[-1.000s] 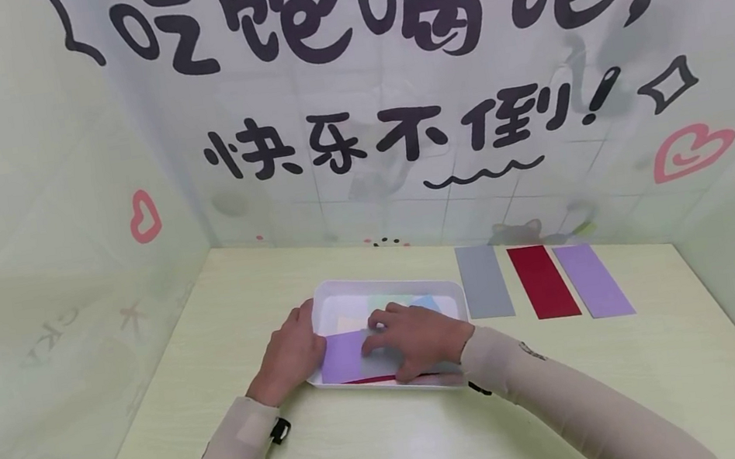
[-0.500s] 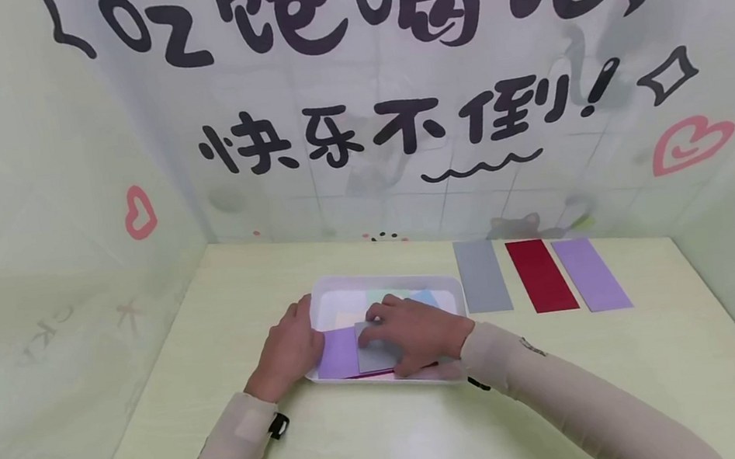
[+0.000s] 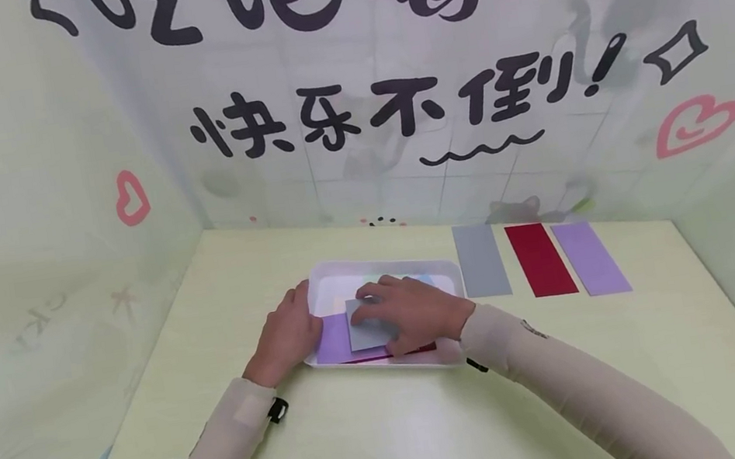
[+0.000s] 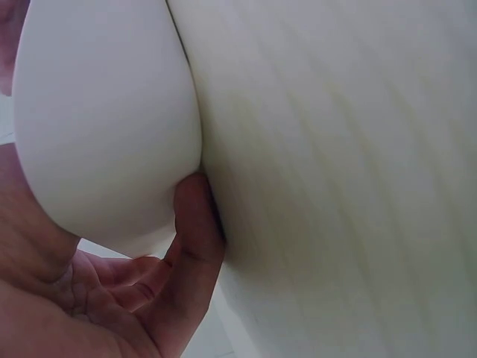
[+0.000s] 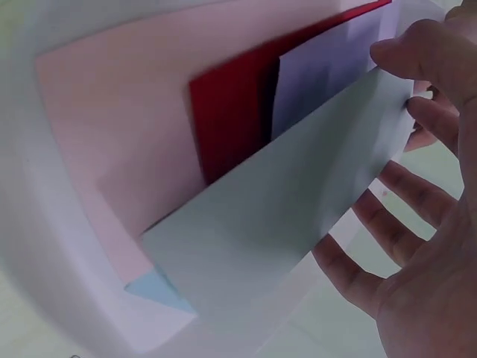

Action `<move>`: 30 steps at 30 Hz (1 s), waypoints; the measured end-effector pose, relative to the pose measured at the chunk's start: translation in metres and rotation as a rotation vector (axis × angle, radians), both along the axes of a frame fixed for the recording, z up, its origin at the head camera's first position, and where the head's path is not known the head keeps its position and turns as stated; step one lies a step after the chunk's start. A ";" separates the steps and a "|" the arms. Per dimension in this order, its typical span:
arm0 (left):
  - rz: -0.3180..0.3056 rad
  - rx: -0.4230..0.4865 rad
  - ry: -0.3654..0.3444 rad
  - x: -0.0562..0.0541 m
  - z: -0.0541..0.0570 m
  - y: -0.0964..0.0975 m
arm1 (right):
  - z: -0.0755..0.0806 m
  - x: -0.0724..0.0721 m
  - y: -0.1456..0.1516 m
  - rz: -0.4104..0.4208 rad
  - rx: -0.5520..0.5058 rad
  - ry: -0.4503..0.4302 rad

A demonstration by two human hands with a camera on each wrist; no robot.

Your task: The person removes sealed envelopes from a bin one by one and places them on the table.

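A white plastic tray (image 3: 386, 261) sits on the table with coloured cards inside. My left hand (image 3: 287, 336) grips its left end, the thumb over the rim and a finger (image 4: 200, 231) curled against the outer wall near the tabletop. My right hand (image 3: 414, 311) pinches a grey card (image 5: 276, 201) by its long edges, thumb on one side and fingers on the other. The grey card is tilted above the other cards in the tray. Beneath it show a purple card (image 3: 332, 340), a red card (image 5: 227, 108), a larger pink sheet (image 5: 104, 112) and a light blue corner (image 5: 158, 289).
To the right of the tray, three cards lie side by side on the table (image 3: 398, 445): a grey one (image 3: 482, 260), a dark red one (image 3: 541, 260) and a purple one (image 3: 590, 258). A printed sheet (image 3: 374, 174) stands behind the table, with similar walls on both sides.
The grey card has come up in my right hand and shifted slightly left, with more of it showing. The left hand keeps its place on the tray. The head view has tipped downward.
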State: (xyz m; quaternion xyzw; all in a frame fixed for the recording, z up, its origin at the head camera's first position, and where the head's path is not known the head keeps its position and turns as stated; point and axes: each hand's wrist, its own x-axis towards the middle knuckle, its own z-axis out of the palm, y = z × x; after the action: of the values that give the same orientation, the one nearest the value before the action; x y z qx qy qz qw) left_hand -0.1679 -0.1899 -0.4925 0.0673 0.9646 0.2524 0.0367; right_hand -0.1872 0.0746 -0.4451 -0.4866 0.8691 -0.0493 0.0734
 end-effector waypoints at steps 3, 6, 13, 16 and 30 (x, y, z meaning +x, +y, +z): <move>-0.001 0.000 -0.001 -0.001 0.001 0.000 | 0.005 -0.005 0.002 -0.006 -0.016 0.010; 0.002 0.004 -0.001 -0.002 0.003 0.001 | 0.013 -0.009 0.005 -0.029 -0.035 -0.003; 0.018 0.009 -0.015 -0.002 0.003 0.003 | 0.029 -0.016 0.021 -0.131 -0.132 -0.078; 0.026 0.013 -0.021 -0.001 0.002 0.003 | 0.029 -0.022 0.031 -0.181 -0.147 -0.090; 0.032 0.013 -0.024 -0.002 0.000 0.003 | 0.011 -0.041 0.111 -0.502 -0.136 -0.109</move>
State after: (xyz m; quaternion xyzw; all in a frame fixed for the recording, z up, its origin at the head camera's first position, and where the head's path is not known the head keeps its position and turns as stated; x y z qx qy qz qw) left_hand -0.1696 -0.1871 -0.4929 0.0490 0.9634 0.2600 0.0438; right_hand -0.2282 0.1858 -0.4342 -0.2563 0.9521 -0.1504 0.0724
